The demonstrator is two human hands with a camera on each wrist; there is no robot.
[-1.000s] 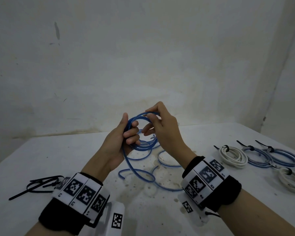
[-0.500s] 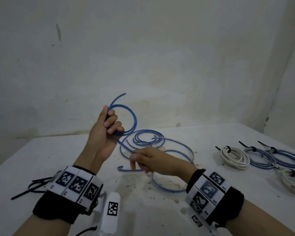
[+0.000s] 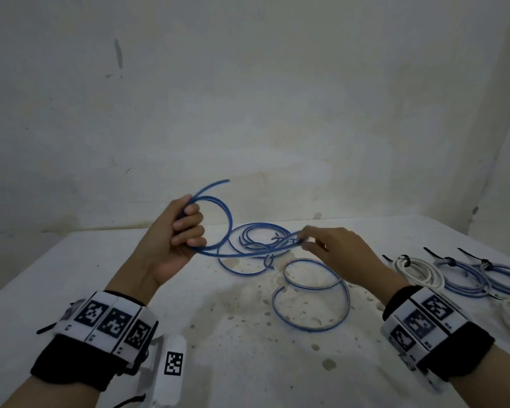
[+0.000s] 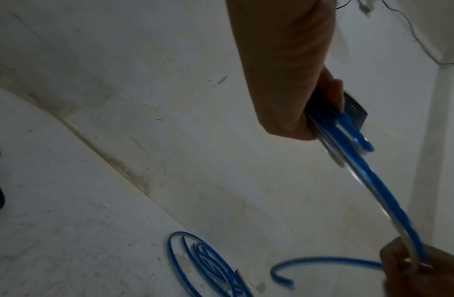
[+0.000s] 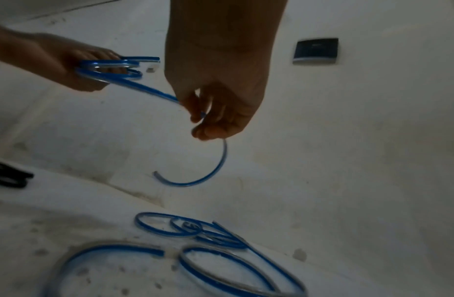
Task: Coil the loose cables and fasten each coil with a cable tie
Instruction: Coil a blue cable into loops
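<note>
1. We work at the white table (image 3: 71, 290), where most of the blue cable (image 3: 311, 301) lies in loose loops between our hands, far fewer turns gathered than a second ago, when both hands held a full bundle close together. Half a second ago our right hand was low by the table; now it is raised and further right. We judge the coil sprang open and winding has restarted.
2. Tied coils (image 3: 418, 272) lie at the right, so this cable looks among the last.
3. Spare black ties (image 5: 7, 176) lie at the left.
4. Our left hand (image 3: 174, 240) is raised, fingers curled round one small loop, the cable end poking above.
5. Our right hand (image 3: 333, 251) pinches the strand leading from that loop, drawing it taut.
</note>
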